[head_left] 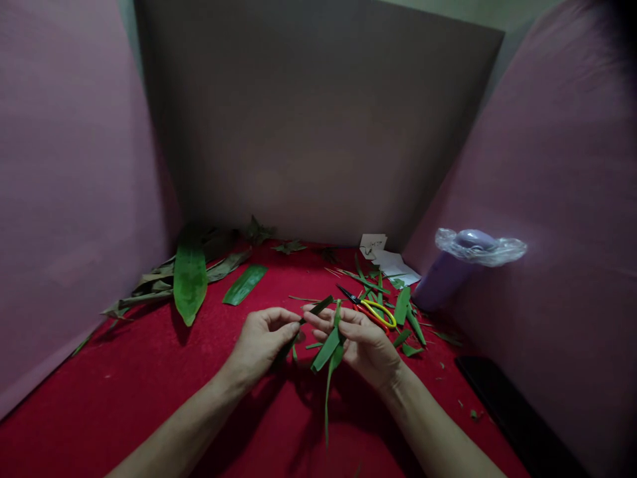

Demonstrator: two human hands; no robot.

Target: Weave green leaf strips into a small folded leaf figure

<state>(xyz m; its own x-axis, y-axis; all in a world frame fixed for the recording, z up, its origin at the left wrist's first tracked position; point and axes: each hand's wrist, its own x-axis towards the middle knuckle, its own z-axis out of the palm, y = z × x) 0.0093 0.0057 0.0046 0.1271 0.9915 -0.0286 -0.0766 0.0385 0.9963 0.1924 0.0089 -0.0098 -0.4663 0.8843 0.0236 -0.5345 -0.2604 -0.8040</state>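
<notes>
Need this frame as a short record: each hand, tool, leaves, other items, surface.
left_hand: left hand pinching a dark green leaf strip
right_hand: right hand holding folded leaf pieces
tool: scissors, yellow and red handles, just beyond right hand
leaves_left: broad green leaf, cut leaf section
leaves_right: scattered leaf cuttings
other_items: white paper; purple container, clear plastic around top
surface: red covering

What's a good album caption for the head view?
Left hand and right hand hold leaf strips near scissors on a red surface.
</notes>
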